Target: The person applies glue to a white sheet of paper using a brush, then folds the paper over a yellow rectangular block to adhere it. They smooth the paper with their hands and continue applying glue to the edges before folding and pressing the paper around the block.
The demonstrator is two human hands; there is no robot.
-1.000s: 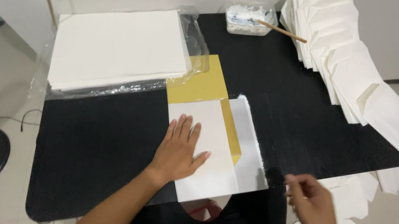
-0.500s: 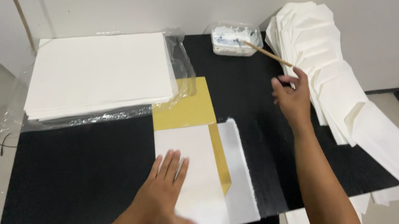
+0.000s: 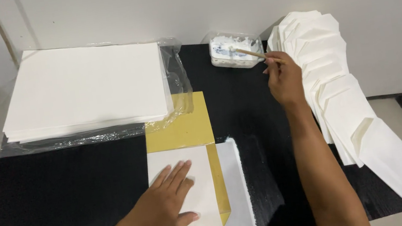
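Your left hand (image 3: 168,205) lies flat with fingers spread on the white sheet (image 3: 188,205) near the front edge of the black table (image 3: 65,202), pinning it over the yellow backing board (image 3: 182,126), whose strip shows along the sheet's right side. Your right hand (image 3: 284,80) is up toward the back edge, fingers pinched around a thin wooden stick (image 3: 250,53) whose tip sits in the small tub of white paste (image 3: 234,52). Just right of that hand a fanned row of folded white envelopes (image 3: 343,102) runs along the right edge and overhangs the corner; a stack of white paper (image 3: 86,87) on clear plastic wrap fills the back left corner. The risks, as I judge them: an overloaded stick could drip paste onto the dark tabletop on its way to the sheet; your forearm passes close to the envelopes and could nudge the overhanging ones off; and easing your left palm could let the sheet slide off its alignment with the board.
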